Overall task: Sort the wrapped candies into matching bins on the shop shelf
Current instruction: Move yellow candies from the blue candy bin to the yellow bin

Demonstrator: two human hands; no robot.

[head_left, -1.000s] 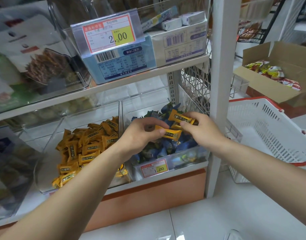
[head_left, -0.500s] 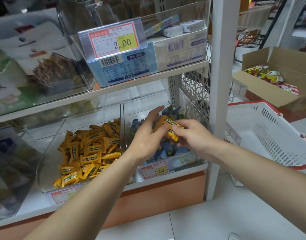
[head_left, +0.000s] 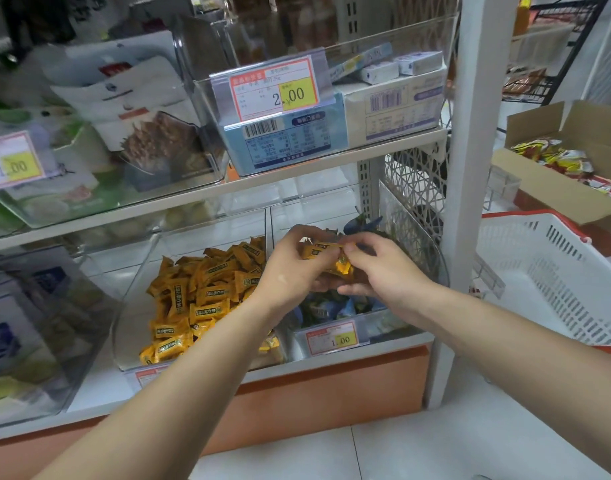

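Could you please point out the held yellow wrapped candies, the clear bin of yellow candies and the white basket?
Yellow wrapped candies (head_left: 320, 252): head view, top wrapper's face.
Clear plastic bin of yellow candies (head_left: 132, 320): head view, bare left wall.
White slotted plastic basket (head_left: 539, 271): head view, inner side wall.

A white basket (head_left: 556, 285) with a red rim sits on the right. Behind it is an open cardboard box (head_left: 543, 190) with bright snack packs (head_left: 553, 156) inside. Up high, a blue box (head_left: 288, 147) stands beside a white box (head_left: 397, 110), and a price tag (head_left: 274, 88) in front reads 2.00. Bags of snacks (head_left: 151, 147) lie to the left. The floor (head_left: 418, 445) has white tiles.
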